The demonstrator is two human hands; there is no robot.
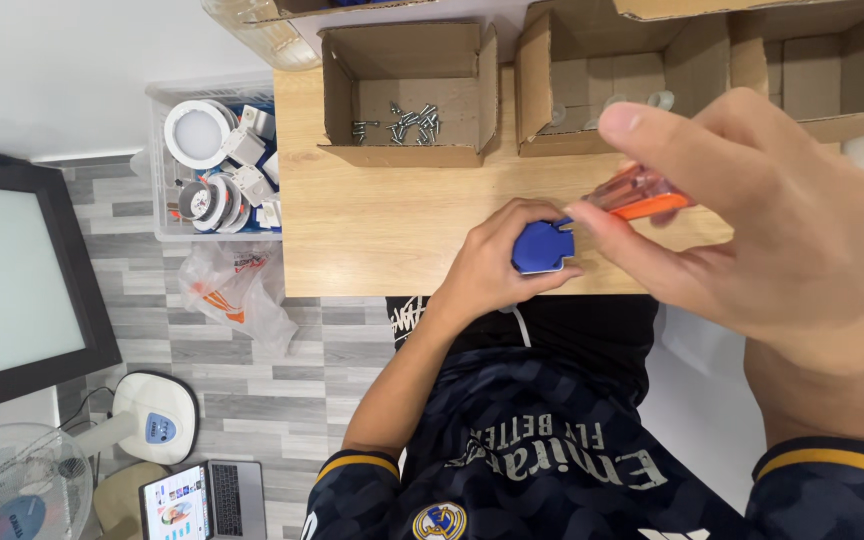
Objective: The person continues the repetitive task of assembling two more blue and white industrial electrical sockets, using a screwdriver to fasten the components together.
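My left hand (497, 262) rests at the near edge of the wooden table (372, 225) and grips a small blue plastic part (542, 248). My right hand (762, 220) is raised close to the camera and holds a screwdriver with a clear orange handle (637, 193). The handle points down toward the blue part; its tip is hidden behind my fingers and the part.
An open cardboard box (407, 150) holds several screws (402, 125) at the table's far side. More open boxes (612, 85) stand to its right. A clear bin of round white fittings (214, 160), a plastic bag (227, 285), a fan (17, 485) and a laptop (202, 498) lie on the floor left.
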